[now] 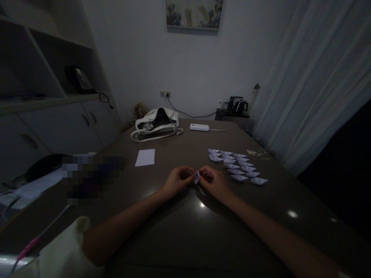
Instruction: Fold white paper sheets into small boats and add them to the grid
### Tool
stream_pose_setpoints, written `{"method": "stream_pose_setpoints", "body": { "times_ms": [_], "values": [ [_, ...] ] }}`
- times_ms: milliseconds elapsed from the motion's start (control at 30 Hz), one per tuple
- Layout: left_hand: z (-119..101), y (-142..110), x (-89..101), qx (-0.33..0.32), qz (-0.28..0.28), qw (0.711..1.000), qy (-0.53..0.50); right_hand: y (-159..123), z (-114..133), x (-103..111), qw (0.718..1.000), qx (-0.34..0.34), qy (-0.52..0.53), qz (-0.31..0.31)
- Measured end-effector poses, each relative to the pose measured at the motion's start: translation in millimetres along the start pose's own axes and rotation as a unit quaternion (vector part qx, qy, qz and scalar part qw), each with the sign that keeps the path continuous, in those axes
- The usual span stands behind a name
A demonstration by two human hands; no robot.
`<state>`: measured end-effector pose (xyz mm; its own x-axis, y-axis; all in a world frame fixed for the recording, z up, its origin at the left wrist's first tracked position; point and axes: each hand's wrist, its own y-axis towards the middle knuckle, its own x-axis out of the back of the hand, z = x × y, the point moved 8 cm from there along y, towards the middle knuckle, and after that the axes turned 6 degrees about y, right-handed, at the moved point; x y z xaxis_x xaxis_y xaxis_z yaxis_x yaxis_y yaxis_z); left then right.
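Observation:
A small folded piece of white paper (196,177) is pinched between my two hands, just over the table. My left hand (179,180) grips its left side with thumb and fingers. On its other side, my right hand (213,181) holds it the same way. Several folded paper boats (233,166) stand in slanting rows to the right of my right hand. Beyond my left hand lies a stack of plain white paper sheets (145,157). The finer folds of the held paper are too small to make out.
The dark table (185,239) carries a white handbag (158,123) at the back left and a white power bank (199,127) with a short cable behind the boats. Papers (43,183) and a pink-ended cable (27,247) lie at the left edge. A curtain (315,77) hangs on the right.

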<state>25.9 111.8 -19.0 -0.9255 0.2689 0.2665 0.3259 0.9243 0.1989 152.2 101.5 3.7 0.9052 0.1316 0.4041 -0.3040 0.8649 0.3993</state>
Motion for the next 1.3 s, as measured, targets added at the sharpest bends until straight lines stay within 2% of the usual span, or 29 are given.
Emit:
{"method": "stream_pose_setpoints", "body": {
  "times_ms": [167, 400, 833, 967, 1167, 1300],
  "values": [
    [-2.5, -0.4, 2.5, 0.021, -0.008, 1.000, -0.016, 1.0, 2.4, 0.5, 1.000, 0.003, 0.013, 0.006],
    [-0.7, 0.1, 4.5, 0.070, -0.017, 0.992, -0.106, 2.3, -1.5, 2.5, 0.999, 0.002, 0.040, -0.008],
    [2.2, -5.2, 3.6, 0.096, -0.012, 0.982, -0.160, 6.4, -16.0, 2.5, 0.992, -0.021, 0.126, -0.009],
    [7.0, -5.8, 3.3, 0.115, -0.019, 0.977, -0.178, 6.6, -16.2, 3.3, 0.993, -0.023, 0.115, -0.013],
    [10.6, -3.9, 5.0, 0.109, -0.035, 0.982, -0.147, 4.0, -8.6, 1.4, 0.996, -0.018, 0.083, -0.003],
    [8.2, -2.3, 6.3, 0.103, -0.048, 0.980, -0.161, 2.0, -2.0, -1.5, 0.996, -0.015, 0.083, 0.009]
  ]
}}
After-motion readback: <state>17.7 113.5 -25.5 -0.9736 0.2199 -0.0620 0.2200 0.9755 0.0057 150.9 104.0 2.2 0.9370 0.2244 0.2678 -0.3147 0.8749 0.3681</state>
